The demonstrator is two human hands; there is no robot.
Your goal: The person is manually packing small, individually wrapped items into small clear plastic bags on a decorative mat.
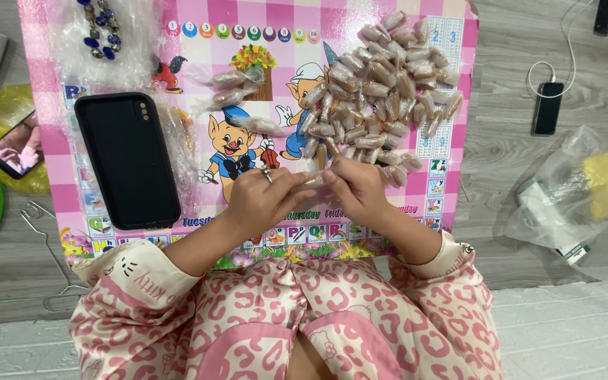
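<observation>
My left hand and my right hand meet over the near edge of a pink cartoon-printed board. Between their fingertips they pinch one small clear-wrapped brown piece. A ring shows on my left hand. Just beyond my right hand lies a big pile of the same wrapped pieces. A few more wrapped pieces lie apart near the board's middle.
A black phone case lies on the board's left, blue beads in clear plastic above it. A phone on yellow plastic sits left. A charging phone and a clear bag lie right.
</observation>
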